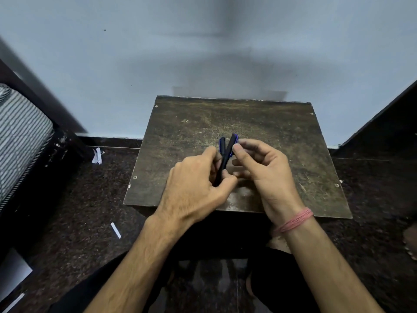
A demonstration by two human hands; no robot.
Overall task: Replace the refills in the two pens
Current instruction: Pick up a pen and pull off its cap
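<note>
Two dark pens with blue ends are held together above the small scratched wooden table (180, 132). They cross in a narrow V. My left hand (194, 186) grips the lower parts of both pens, thumb underneath. One pen (222, 145) points up and slightly left. The other pen (232, 142) leans to the right, and my right hand (264, 168) pinches its upper end between thumb and forefinger. The pens' lower ends are hidden inside my left hand. No loose refills are in view.
The table stands against a pale wall (203, 53) on a dark speckled floor (90, 199). A striped mattress on a dark frame (22, 136) is at the left, dark furniture (388, 123) at the right. Paper scraps (97, 155) lie on the floor.
</note>
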